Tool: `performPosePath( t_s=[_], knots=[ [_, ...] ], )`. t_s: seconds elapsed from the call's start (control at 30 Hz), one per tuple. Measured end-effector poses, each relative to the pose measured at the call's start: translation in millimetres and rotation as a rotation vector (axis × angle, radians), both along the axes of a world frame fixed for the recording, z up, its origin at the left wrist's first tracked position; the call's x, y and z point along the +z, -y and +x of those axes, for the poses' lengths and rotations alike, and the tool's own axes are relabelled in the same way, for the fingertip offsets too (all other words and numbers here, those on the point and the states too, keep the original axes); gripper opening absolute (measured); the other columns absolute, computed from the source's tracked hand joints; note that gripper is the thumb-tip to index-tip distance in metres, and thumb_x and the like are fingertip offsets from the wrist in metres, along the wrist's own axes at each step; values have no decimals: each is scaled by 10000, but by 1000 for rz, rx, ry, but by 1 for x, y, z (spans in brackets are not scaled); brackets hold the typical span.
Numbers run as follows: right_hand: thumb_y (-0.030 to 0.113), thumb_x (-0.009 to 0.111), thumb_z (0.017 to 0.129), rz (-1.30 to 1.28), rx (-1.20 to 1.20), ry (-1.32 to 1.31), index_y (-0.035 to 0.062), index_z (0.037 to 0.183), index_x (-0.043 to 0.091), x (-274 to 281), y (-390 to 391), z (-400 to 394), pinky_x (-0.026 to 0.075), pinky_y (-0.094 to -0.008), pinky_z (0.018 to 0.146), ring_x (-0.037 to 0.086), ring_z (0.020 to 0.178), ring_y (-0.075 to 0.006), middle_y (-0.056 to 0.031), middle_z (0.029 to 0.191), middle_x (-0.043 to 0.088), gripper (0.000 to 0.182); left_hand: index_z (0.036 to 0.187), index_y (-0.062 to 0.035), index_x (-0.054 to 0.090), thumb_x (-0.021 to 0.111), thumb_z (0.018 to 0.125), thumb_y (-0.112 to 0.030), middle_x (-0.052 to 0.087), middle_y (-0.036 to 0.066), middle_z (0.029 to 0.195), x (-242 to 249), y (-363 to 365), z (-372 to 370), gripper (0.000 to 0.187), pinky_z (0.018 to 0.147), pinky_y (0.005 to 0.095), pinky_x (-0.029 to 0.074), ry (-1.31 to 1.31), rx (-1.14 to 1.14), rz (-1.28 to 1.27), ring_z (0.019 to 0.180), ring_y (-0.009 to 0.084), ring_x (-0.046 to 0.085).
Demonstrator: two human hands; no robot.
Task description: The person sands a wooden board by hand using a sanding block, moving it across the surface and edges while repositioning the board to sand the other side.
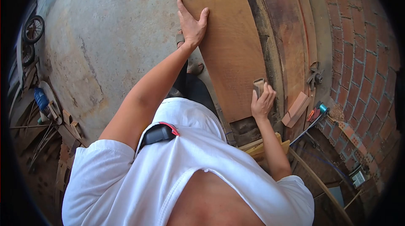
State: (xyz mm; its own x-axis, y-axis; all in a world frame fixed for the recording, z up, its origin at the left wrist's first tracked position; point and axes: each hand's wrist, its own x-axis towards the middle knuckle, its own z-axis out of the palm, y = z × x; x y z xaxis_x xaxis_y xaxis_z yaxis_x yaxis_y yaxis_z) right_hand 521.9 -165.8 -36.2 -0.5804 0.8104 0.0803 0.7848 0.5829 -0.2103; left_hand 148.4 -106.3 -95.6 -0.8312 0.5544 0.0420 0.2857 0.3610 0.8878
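A wide brown wooden board (230, 44) lies on a workbench of dark, worn planks (287, 36). My left hand (193, 24) rests at the board's far left edge, thumb on its face and fingers spread along the edge; it holds nothing. Near the board's right edge, towards my body, my right hand (263, 101) is closed around a small sanding block (258, 86), which is in contact with the board's face. The underside of the block is hidden.
A reddish wood block (295, 109) lies on the bench's right side, with a metal clamp (314, 77) and a teal spool (323, 108) nearby. A brick wall (358, 57) stands at the right. Scrap wood (63, 124) and a wheel (33, 29) are at the left.
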Motion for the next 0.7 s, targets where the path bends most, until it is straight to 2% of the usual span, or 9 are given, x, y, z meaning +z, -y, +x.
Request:
performPosePath(
  t_s=[0.1, 0.17, 0.23, 0.33, 0.43, 0.53, 0.57, 0.7],
  knots=[
    [233, 700, 931, 83, -4, -84, -35, 1381, 466, -9, -85, -118, 451, -499, 942, 522, 1095, -384, -197, 1240, 531, 574, 1585, -59, 127, 772, 869, -352, 508, 304, 1229, 2, 2, 3, 1007, 1000, 513, 452, 21, -15, -6, 1147, 461, 552],
    [255, 705, 926, 152, 7, -101, -8, 1301, 494, -9, -137, -183, 474, -476, 920, 542, 1078, -358, -169, 1193, 559, 504, 1585, -59, 126, 775, 864, -358, 507, 306, 1234, -1, 2, 1, 1016, 1010, 522, 442, 23, -7, -26, 1154, 463, 546],
    [257, 704, 925, 166, -2, -113, 1, 1277, 504, -9, -159, -204, 476, -466, 924, 552, 1054, -344, -160, 1187, 559, 479, 1586, -60, 129, 777, 862, -364, 506, 306, 1239, -2, 3, -1, 1018, 1017, 523, 437, 2, -10, -4, 1163, 464, 542],
    [259, 699, 935, 104, 103, -90, 1, 1318, 497, -2, -144, -178, 473, -467, 927, 546, 1058, -346, -163, 1206, 555, 504, 1585, -64, 138, 780, 858, -375, 504, 307, 1248, -4, 1, 1, 1019, 1027, 524, 431, 17, -4, 26, 1181, 467, 535],
    [201, 723, 919, 62, 23, -84, -31, 1402, 462, -5, -65, -68, 447, -504, 953, 518, 1107, -391, -207, 1266, 524, 596, 1584, -71, 148, 785, 854, -389, 502, 306, 1255, -1, -1, -1, 1020, 1025, 523, 439, 45, 11, 11, 1185, 467, 538],
    [179, 726, 919, 4, -60, 30, -65, 1404, 446, 7, 14, 36, 433, -517, 961, 502, 1115, -415, -227, 1270, 505, 610, 1586, -86, 155, 788, 850, -406, 502, 298, 1252, -1, 0, 5, 1021, 1007, 525, 457, 71, 3, -32, 1163, 463, 552],
    [182, 723, 922, -23, -59, 54, -69, 1403, 444, 9, 24, 51, 431, -519, 965, 499, 1121, -418, -229, 1274, 500, 610, 1587, -96, 158, 787, 850, -415, 503, 292, 1246, 0, 0, 1, 1020, 995, 527, 466, 68, 2, -54, 1146, 462, 560],
    [187, 720, 924, 8, -19, 17, -76, 1397, 446, -1, -3, 23, 434, -517, 965, 494, 1126, -419, -230, 1281, 495, 607, 1588, -121, 165, 783, 851, -431, 506, 281, 1232, 3, -1, -1, 1011, 979, 530, 477, 42, 5, -72, 1125, 461, 569]
  ],
)
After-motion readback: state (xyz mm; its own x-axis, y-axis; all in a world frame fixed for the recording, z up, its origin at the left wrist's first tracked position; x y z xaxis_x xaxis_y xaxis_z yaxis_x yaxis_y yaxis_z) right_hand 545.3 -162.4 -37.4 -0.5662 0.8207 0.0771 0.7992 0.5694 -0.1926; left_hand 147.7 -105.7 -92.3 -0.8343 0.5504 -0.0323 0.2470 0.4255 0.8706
